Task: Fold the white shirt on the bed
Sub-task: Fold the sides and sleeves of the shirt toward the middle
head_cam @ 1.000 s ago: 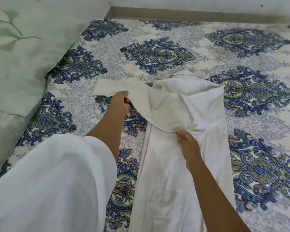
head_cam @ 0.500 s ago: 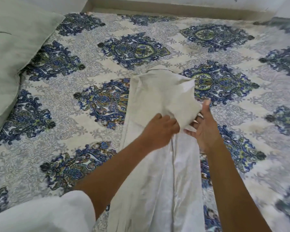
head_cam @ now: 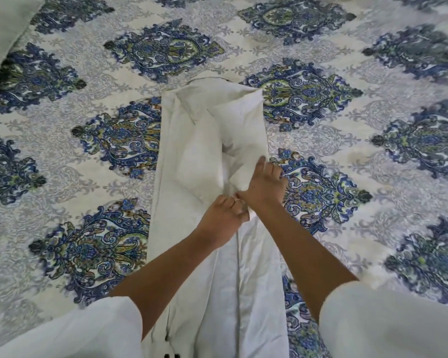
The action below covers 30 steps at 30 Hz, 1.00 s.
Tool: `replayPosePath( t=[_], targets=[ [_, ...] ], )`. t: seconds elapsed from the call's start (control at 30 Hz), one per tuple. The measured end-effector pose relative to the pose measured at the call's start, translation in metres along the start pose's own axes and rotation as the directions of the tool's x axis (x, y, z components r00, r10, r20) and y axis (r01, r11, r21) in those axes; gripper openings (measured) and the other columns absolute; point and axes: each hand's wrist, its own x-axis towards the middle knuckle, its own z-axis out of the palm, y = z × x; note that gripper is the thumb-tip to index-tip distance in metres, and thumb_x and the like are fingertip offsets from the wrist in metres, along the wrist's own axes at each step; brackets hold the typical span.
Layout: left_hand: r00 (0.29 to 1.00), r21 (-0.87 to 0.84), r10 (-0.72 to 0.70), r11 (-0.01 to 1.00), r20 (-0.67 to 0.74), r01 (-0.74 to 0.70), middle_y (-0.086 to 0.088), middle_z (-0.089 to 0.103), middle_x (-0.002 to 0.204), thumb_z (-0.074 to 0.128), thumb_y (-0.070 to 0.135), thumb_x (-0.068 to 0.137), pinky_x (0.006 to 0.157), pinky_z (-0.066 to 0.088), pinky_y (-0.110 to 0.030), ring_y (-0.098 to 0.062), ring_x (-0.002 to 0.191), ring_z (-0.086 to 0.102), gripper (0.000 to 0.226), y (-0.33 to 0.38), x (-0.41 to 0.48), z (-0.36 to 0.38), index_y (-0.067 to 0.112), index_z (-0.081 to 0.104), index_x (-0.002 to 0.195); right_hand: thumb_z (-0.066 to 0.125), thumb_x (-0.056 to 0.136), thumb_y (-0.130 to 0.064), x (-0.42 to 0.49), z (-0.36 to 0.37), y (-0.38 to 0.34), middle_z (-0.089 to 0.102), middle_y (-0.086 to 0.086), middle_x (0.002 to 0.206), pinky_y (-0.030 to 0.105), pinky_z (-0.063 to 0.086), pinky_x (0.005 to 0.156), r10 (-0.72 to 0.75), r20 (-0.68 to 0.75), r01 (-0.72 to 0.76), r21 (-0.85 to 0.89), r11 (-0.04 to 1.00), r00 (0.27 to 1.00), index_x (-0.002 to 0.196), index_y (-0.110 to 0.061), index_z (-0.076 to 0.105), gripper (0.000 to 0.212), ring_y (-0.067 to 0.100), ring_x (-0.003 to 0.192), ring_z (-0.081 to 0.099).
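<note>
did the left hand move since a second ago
Yes, rightward: the left hand was over the patterned sheet left of the white shirt; now it is on the shirt's middle beside the right hand.

One white fabric shirt point(head_cam: 207, 156); one blue-and-green patterned bedsheet point(head_cam: 347, 140); one pale green pillow point(head_cam: 3, 29); two bare hands, left hand point(head_cam: 223, 218) and right hand point(head_cam: 264, 184).

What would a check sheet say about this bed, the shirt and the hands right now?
Surface: bed cover, patterned in blue and green, spread flat.
Job's things: white shirt, lying as a long narrow strip, with cloth folded in over its upper part.
Clutter: nothing seen.
Grippers: left hand and right hand, close together, both grip cloth near the shirt's middle.
Cables: nothing seen.
Surroundings: pale pillow at the far left corner.
</note>
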Motion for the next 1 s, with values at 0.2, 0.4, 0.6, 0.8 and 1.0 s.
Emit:
replayPosePath(
  t=[0.2,0.4,0.6,0.8,1.0],
  targets=[
    [0.967,-0.361,-0.235,0.897,0.098,0.255,-0.006,0.058,0.107,0.061,0.008,0.074,0.083,0.039,-0.037,-0.027,0.099,0.055,0.047,-0.004,-0.014,-0.002,0.022,0.060,0.119,0.075,0.074,-0.014,0.021,-0.020,0.030,0.057,0.011,0.116,0.034,0.042,0.090,0.048,0.153,-0.147,0.744,0.652,0.987,0.125,-0.008,0.050,0.057,0.022,0.106,0.049],
    [0.826,-0.924,-0.452,0.012,0.336,0.382,-0.001,0.045,0.133,0.072,0.029,0.067,0.103,0.038,-0.042,-0.025,0.120,0.046,0.084,0.019,-0.014,-0.034,0.020,0.033,0.140,0.062,0.074,0.013,-0.053,-0.067,0.080,0.061,-0.002,0.074,0.015,0.043,0.067,-0.303,0.181,-0.102,0.960,0.260,0.935,0.074,-0.011,0.066,0.024,0.010,0.071,0.056],
    [0.862,-0.938,-0.482,0.346,-0.157,0.022,-0.003,0.071,0.100,0.051,0.023,0.079,0.085,0.047,-0.037,-0.014,0.094,0.061,0.031,0.074,-0.037,-0.075,0.013,0.070,0.101,0.057,0.073,0.014,-0.136,-0.052,0.119,0.061,-0.006,0.119,0.022,0.052,0.075,-0.307,0.157,-0.130,0.986,0.108,0.938,0.070,-0.018,0.075,0.037,0.005,0.108,0.059],
    [0.914,-0.666,-0.226,0.744,-0.336,-0.061,-0.004,0.068,0.113,0.042,0.009,0.069,0.088,0.037,-0.031,-0.016,0.105,0.059,0.045,0.117,-0.066,-0.058,0.015,0.069,0.106,0.053,0.081,-0.041,-0.187,-0.021,0.127,0.069,0.011,0.082,0.032,0.055,0.048,-0.114,0.527,-0.538,0.808,-0.239,0.842,0.092,-0.009,0.063,0.035,0.021,0.064,0.069],
    [0.855,-0.761,-0.450,0.640,-0.257,0.108,-0.004,0.056,0.125,0.048,-0.002,0.063,0.102,0.031,-0.034,-0.021,0.122,0.045,0.052,0.138,-0.109,-0.043,0.016,0.059,0.111,0.051,0.087,0.006,-0.225,0.015,0.128,0.063,0.019,0.091,0.035,0.058,0.055,-0.039,0.620,-0.618,0.771,-0.157,0.784,0.109,0.010,0.054,0.022,0.028,0.069,0.066]
  ],
)
